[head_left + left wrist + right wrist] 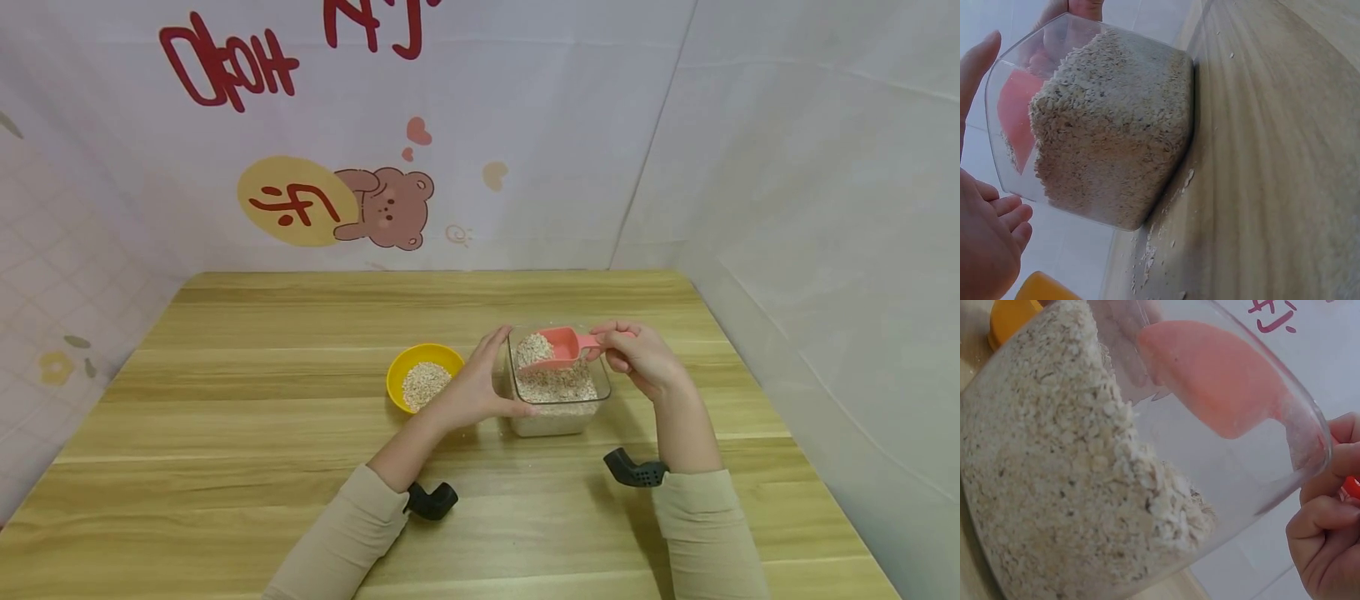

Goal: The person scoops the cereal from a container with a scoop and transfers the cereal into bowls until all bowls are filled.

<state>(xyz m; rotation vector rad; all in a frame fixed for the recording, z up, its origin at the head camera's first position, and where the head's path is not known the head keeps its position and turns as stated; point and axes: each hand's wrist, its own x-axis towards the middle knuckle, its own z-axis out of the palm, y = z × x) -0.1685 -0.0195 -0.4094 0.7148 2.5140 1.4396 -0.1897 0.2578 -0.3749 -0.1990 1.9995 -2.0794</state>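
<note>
A clear box (pixel 558 392) of oats is seen a little right of the middle of the frame, standing on the wooden surface (pixel 300 467). It is about half full, and the oats are heaped higher on one side, as is shown through its wall in the left wrist view (pixel 1110 125).

The left hand (pixel 472 387) is laid against the left wall of the box. Its fingers are mostly straight and spread, with the thumb along the near edge; the box is steadied, not squeezed.

A pink scoop (pixel 558 346) full of oats is held over the open top of the box, close to the far rim. Its handle is pinched by the curled fingers of the right hand (pixel 637 354) just past the right rim. In the right wrist view the scoop (pixel 1216 375) is seen through the clear wall, and it may be touching the inside of the wall, but that cannot be told for sure.

A yellow bowl (pixel 423 375) with some oats in it is set just left of the left hand, near the box but apart from it.

A few spilled oats (pixel 1147 262) are seen on the surface by the bottom edge of the box.

Lots of bare surface is left in front, behind and to the far left. On the right, the surface edge and the white wall (pixel 825 250) are closer.
</note>
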